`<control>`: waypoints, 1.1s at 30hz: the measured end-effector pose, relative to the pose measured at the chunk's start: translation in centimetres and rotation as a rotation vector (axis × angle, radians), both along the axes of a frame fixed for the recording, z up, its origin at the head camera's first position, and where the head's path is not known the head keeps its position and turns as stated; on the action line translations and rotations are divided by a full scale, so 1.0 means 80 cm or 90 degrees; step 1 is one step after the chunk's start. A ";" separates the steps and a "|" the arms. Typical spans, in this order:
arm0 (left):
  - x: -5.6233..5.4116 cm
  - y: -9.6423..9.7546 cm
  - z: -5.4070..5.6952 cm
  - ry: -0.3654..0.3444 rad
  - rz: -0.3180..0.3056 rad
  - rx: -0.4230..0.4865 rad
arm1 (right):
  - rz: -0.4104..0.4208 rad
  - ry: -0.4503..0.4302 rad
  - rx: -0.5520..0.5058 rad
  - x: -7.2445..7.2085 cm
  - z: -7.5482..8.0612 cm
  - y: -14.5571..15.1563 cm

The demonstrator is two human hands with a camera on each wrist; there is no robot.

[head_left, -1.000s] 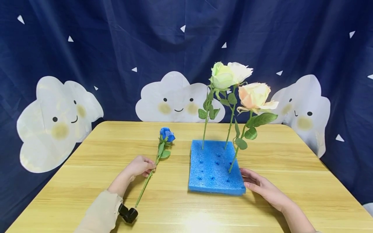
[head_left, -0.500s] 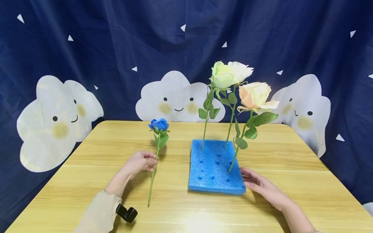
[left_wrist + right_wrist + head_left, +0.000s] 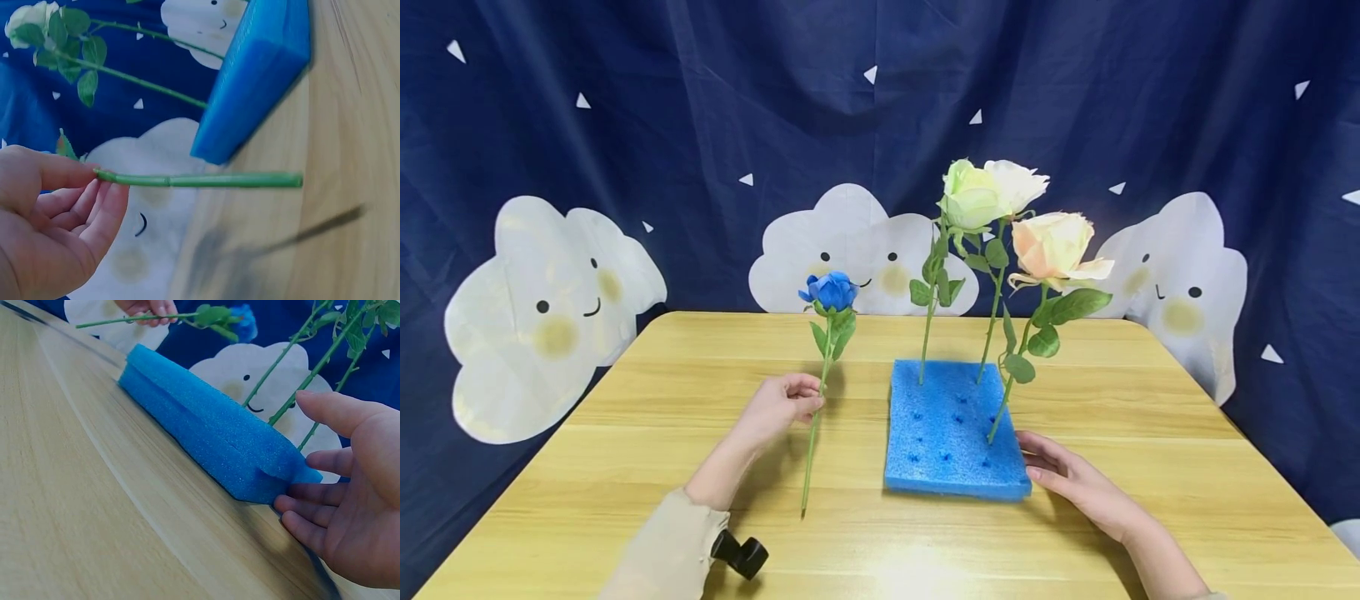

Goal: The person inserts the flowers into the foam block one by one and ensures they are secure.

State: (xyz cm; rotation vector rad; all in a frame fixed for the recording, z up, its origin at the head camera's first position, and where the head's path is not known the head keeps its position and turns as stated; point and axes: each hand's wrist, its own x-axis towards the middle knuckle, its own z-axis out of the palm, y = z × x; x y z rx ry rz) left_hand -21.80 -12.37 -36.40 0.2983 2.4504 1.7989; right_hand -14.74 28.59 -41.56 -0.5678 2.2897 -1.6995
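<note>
My left hand (image 3: 782, 406) pinches the green stem of a blue rose (image 3: 831, 292) between thumb and fingers, left of a blue foam block (image 3: 936, 433). The rose stands nearly upright, bloom at the top. In the left wrist view its bare stem end (image 3: 250, 180) is off the table, apart from its shadow. My right hand (image 3: 1078, 483) lies at the block's right side; in the right wrist view its relaxed fingers touch the block's end and the thumb stands free. A pale green rose (image 3: 970, 196), a white rose (image 3: 1018, 185) and a peach rose (image 3: 1054, 248) stand in the block.
Several small holes (image 3: 946, 457) dot the foam's top. Beneath everything is a light wooden table (image 3: 647, 433). A dark blue curtain (image 3: 700, 108) with smiling clouds hangs behind it. A black device (image 3: 741, 554) sits at the left sleeve.
The blue rose was tilted low over the table; my left hand has raised it, turned it more upright and shifted it slightly right. My right hand and the block stay put.
</note>
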 end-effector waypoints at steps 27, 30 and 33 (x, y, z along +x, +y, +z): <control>0.011 0.065 0.042 0.113 0.002 0.056 | 0.007 -0.003 0.000 -0.001 0.001 0.000; 0.011 0.076 0.050 0.121 -0.003 0.073 | 0.001 -0.001 0.005 -0.001 0.001 0.000; 0.011 0.085 0.055 0.143 -0.011 0.080 | 0.000 0.000 0.005 -0.001 0.000 0.000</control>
